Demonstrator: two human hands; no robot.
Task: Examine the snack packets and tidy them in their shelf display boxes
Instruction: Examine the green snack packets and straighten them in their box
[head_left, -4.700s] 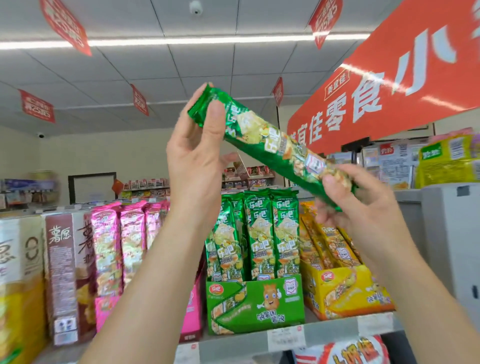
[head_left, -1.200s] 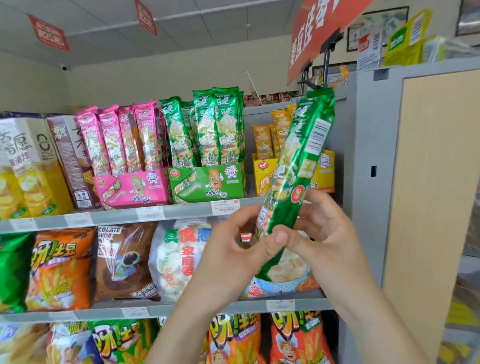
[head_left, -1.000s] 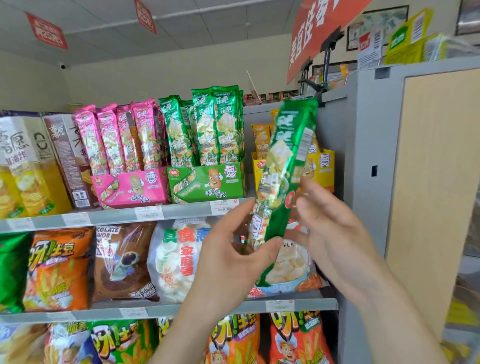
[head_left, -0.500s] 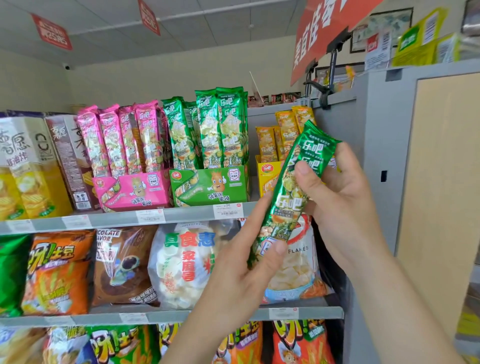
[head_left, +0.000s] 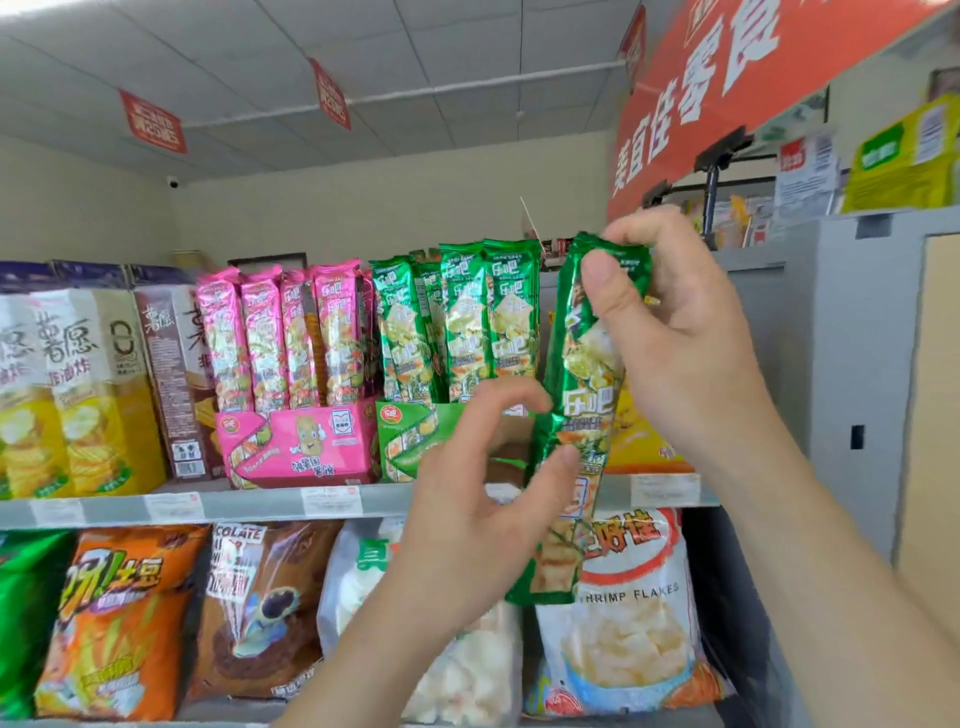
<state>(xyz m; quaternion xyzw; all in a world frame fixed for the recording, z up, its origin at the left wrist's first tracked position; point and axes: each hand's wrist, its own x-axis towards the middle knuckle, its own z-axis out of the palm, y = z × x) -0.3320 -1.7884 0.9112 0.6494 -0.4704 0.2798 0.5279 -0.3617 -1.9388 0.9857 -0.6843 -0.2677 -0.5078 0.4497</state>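
I hold a long green snack packet (head_left: 587, 384) upright in front of the shelf. My right hand (head_left: 675, 332) pinches its top end between thumb and fingers. My left hand (head_left: 483, 509) holds its lower half, thumb on the front. Behind it the green display box (head_left: 410, 441) carries several matching green packets (head_left: 462, 322) standing upright. To its left the pink display box (head_left: 296, 441) holds several pink packets (head_left: 280, 338). A yellow display box (head_left: 639, 441) is mostly hidden behind the held packet and my right hand.
Tall crisp boxes (head_left: 67, 389) stand left of the pink box. The grey shelf edge (head_left: 208, 506) carries price labels. Below lie large bags: an orange bag (head_left: 114, 618), a brown bag (head_left: 260, 608), a shrimp flakes bag (head_left: 628, 623). A grey cabinet (head_left: 857, 374) stands at right.
The packet has gone from held overhead to upright before the shelf, and was turned front side towards me. My right hand slid up to its top end; the view rose slightly.
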